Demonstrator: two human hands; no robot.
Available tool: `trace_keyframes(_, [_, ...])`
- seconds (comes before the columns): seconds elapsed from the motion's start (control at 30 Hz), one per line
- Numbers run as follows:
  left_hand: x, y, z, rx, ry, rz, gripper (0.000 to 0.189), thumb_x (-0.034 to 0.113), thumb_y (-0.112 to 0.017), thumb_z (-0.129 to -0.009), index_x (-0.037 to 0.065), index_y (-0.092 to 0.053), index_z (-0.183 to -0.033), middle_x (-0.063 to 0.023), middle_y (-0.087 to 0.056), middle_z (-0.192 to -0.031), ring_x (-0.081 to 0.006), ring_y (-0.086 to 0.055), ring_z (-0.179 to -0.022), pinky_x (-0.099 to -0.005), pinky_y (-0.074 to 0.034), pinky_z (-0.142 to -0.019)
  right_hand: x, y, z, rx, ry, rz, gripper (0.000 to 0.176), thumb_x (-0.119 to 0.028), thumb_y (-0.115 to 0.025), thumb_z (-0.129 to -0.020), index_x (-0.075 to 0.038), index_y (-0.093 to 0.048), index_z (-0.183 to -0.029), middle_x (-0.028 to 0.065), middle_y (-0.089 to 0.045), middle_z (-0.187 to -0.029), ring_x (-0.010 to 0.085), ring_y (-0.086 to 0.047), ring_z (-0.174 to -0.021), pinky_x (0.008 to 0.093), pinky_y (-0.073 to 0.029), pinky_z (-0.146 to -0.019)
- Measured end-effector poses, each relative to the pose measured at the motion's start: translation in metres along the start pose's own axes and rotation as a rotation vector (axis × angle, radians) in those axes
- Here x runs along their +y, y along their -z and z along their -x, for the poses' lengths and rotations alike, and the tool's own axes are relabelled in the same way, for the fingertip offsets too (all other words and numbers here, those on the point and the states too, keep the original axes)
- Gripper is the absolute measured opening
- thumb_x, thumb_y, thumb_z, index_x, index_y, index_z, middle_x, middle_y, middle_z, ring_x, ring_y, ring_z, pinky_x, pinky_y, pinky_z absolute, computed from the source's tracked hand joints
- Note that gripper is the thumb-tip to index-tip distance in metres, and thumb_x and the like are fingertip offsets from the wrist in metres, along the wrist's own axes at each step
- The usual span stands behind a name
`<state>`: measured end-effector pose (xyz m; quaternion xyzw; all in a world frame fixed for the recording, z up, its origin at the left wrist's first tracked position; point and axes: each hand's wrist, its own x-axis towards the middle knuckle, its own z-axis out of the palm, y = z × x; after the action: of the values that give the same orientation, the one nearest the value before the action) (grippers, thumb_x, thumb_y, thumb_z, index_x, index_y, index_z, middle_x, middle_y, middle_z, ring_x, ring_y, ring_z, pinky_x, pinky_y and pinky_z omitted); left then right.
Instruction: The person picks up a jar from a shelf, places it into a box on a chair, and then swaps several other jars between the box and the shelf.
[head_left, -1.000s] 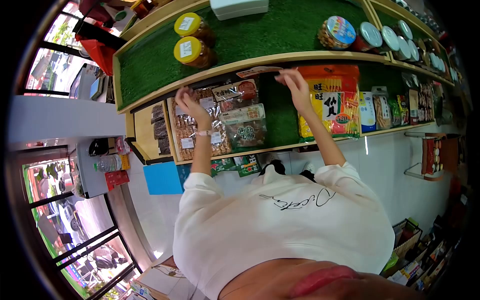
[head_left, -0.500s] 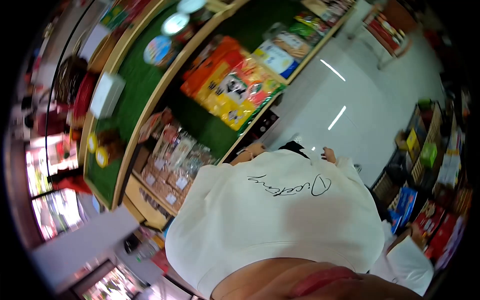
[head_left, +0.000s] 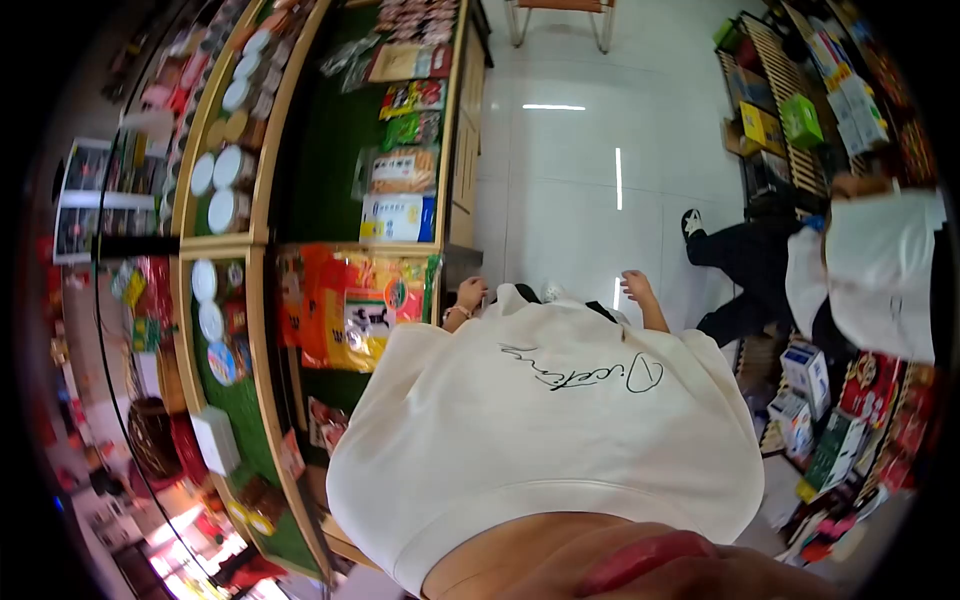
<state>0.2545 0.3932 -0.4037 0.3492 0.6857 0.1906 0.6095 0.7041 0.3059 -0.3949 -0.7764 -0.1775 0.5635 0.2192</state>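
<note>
My left hand [head_left: 472,292], with a bracelet at the wrist, hangs beside the display shelf's edge. Its fingers look loosely apart and I see nothing in them. Nearest to it on the shelf are a yellow snack bag [head_left: 368,312] and an orange bag [head_left: 310,300]. On the other side of my white shirt [head_left: 545,420], my right hand [head_left: 636,286] hangs over the tiled floor [head_left: 560,160]. Its fingers are apart, and it holds nothing visible.
The wooden display shelf [head_left: 265,180] runs along my left with jars and packets. At right, a person in a white top [head_left: 885,265] and dark trousers stands by slatted racks [head_left: 780,90] of boxed goods. A chair [head_left: 560,6] stands ahead.
My view has turned, so the shelf now runs nearly straight ahead. The other person shows much more at right. Both hands are more visible; neither has visibly taken hold of anything.
</note>
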Motion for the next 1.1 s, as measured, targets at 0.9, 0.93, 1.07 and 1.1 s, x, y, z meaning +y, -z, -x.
trace_keyframes(0.9, [0.249,0.039,-0.362,-0.325,-0.589,-0.979,0.036,0.026,-0.052,-0.080,-0.005,-0.064,-0.093,-0.0213,-0.066,-0.082,-0.0340,-0.064,-0.076,-0.0394,-0.049,-0.069,-0.352,0.004,-0.218,0.105,0.257,-0.074,0.032,-0.034,-0.053,-0.086,-0.012,-0.057,-0.108,0.0042,-0.063,-0.086,0.0133,-0.055,-0.072,0.0274,-0.043,-0.057])
trace_keyframes(0.93, [0.286,0.034,-0.356,-0.280,-0.354,-0.803,0.033,0.026,-0.051,-0.082,-0.004,-0.064,-0.091,-0.0166,-0.065,-0.080,-0.0264,-0.062,-0.073,-0.0365,-0.048,-0.064,-0.368,0.003,-0.219,0.137,0.264,-0.108,0.031,-0.033,-0.053,-0.086,-0.012,-0.057,-0.108,0.0043,-0.063,-0.087,0.0133,-0.055,-0.070,0.0273,-0.043,-0.056])
trace_keyframes(1.07, [0.375,-0.012,-0.377,-0.169,-0.202,-0.223,0.032,0.025,-0.052,-0.085,-0.001,-0.062,-0.100,-0.0098,-0.064,-0.079,-0.0166,-0.059,-0.069,-0.0297,-0.046,-0.058,-0.382,0.000,-0.231,0.172,0.200,-0.160,0.033,-0.035,-0.055,-0.084,-0.013,-0.057,-0.109,0.0055,-0.064,-0.089,0.0146,-0.054,-0.071,0.0280,-0.043,-0.057])
trace_keyframes(1.1, [0.402,-0.025,-0.366,-0.128,-0.193,-0.112,0.031,0.023,-0.052,-0.085,-0.002,-0.062,-0.099,-0.0113,-0.065,-0.078,-0.0177,-0.061,-0.069,-0.0305,-0.047,-0.058,-0.374,0.003,-0.239,0.172,0.167,-0.152,0.033,-0.035,-0.056,-0.084,-0.013,-0.057,-0.109,0.0060,-0.064,-0.090,0.0155,-0.055,-0.071,0.0282,-0.043,-0.058])
